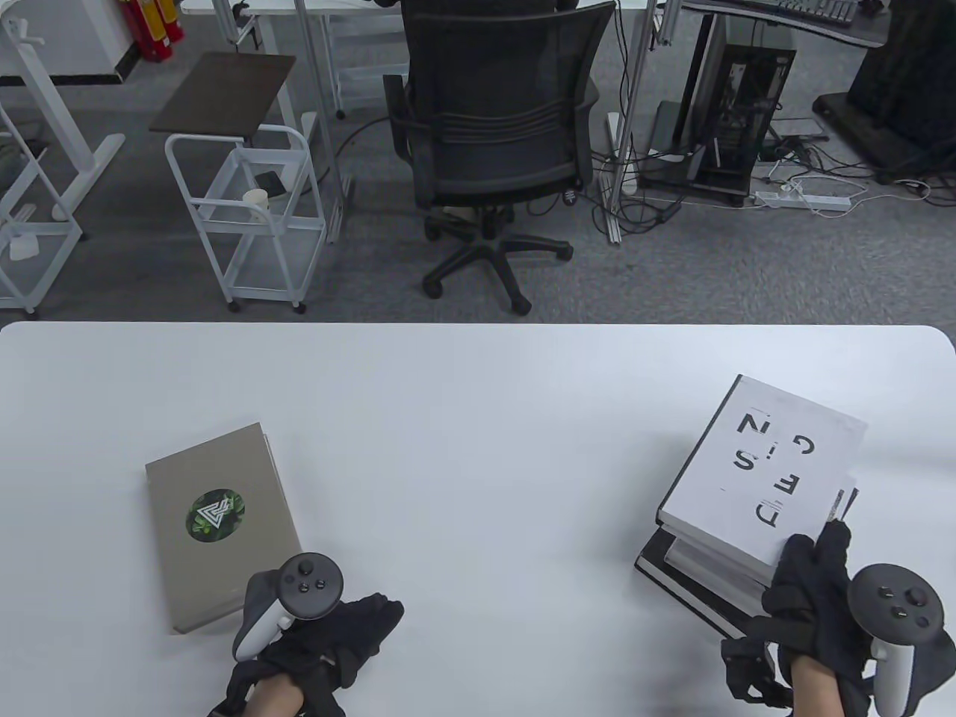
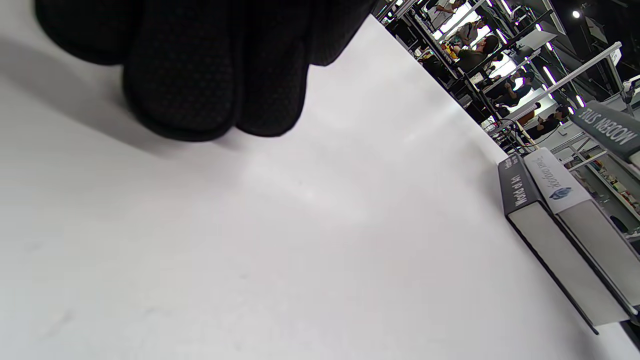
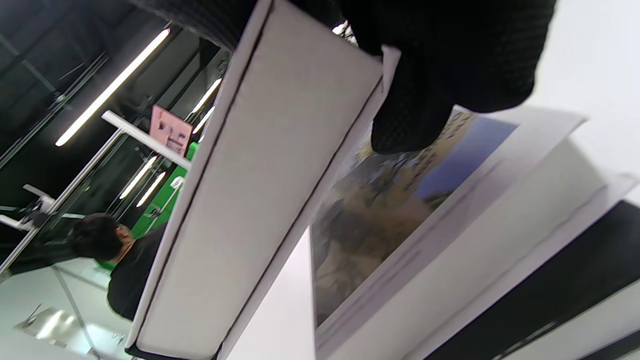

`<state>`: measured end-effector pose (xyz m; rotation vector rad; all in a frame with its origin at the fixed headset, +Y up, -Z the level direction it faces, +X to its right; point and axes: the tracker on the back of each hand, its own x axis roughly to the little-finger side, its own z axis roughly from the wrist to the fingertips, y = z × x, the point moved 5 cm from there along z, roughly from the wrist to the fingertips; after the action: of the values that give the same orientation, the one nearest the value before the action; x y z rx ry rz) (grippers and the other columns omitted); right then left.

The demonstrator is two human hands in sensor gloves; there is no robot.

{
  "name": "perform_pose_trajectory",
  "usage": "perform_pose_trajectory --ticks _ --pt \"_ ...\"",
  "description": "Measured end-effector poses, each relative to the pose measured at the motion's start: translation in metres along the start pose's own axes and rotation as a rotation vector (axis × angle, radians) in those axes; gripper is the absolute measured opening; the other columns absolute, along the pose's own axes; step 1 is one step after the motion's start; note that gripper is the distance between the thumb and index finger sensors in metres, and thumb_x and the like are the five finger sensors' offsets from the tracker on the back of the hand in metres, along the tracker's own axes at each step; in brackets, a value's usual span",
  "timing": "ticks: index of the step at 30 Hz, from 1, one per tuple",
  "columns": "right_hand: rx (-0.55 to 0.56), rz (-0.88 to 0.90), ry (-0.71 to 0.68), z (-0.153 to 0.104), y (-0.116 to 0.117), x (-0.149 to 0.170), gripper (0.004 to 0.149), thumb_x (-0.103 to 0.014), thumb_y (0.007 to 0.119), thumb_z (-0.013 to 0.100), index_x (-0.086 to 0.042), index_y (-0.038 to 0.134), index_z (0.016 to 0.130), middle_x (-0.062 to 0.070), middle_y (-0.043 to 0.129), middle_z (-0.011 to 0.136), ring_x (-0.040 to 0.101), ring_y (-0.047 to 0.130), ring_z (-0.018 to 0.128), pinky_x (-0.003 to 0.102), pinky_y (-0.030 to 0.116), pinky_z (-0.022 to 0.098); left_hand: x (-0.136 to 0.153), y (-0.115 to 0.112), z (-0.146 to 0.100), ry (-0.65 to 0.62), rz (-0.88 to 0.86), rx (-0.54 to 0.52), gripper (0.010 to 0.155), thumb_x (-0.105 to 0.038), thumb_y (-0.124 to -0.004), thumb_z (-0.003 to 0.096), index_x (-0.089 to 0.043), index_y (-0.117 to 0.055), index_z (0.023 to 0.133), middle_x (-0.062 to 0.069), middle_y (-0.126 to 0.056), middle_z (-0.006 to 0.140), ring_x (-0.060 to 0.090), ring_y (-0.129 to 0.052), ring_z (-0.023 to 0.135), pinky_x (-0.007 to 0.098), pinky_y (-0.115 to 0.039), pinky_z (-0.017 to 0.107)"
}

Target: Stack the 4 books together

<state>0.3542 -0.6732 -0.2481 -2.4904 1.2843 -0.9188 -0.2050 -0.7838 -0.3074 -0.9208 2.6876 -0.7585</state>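
- A white table (image 1: 478, 418) stood before an office floor with a black swivel chair (image 1: 493, 142) and a white wire cart (image 1: 250, 216) beyond its far edge.
- A grey book (image 1: 220, 526) lay flat at the near left, its long axis running near to far, tilted slightly left at the far end.
- The left hand (image 1: 328, 642) rested on the table just beside that book's near right corner, fingers (image 2: 200, 75) loosely curled and holding nothing.
- At the near right, a white lettered book (image 1: 769, 470) topped two others, a white book (image 1: 702, 560) and a black-covered book (image 1: 672, 586), long axis pointing far and slightly right.
- The right hand (image 1: 814, 590) gripped the top book's near edge, which was raised off the book beneath in the right wrist view.
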Motion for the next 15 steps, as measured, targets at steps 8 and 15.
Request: perform_pose_trajectory --ticks 8,15 --pt "-0.011 -0.021 0.078 0.003 -0.006 0.019 0.062 -0.032 0.056 0.066 0.001 0.035 0.114 0.038 0.07 0.095 0.041 0.095 0.06 0.041 0.085 0.04 0.0 0.003 -0.003 0.001 -0.011 -0.011 0.081 -0.064 -0.052 0.0462 -0.005 -0.066 0.098 0.017 -0.095 0.076 0.036 -0.101 0.052 0.059 -0.076 0.049" --pt "-0.014 -0.085 0.113 0.004 -0.003 0.022 0.062 -0.032 0.055 0.066 0.001 0.034 0.114 0.037 0.068 0.097 0.042 0.094 0.063 0.042 0.084 0.042 0.001 0.002 -0.003 0.003 -0.01 -0.007 0.081 -0.064 -0.052 0.0462 -0.005 -0.066 0.098 0.017 -0.094 0.076 0.036 -0.101 0.053 0.059 -0.076 0.049"
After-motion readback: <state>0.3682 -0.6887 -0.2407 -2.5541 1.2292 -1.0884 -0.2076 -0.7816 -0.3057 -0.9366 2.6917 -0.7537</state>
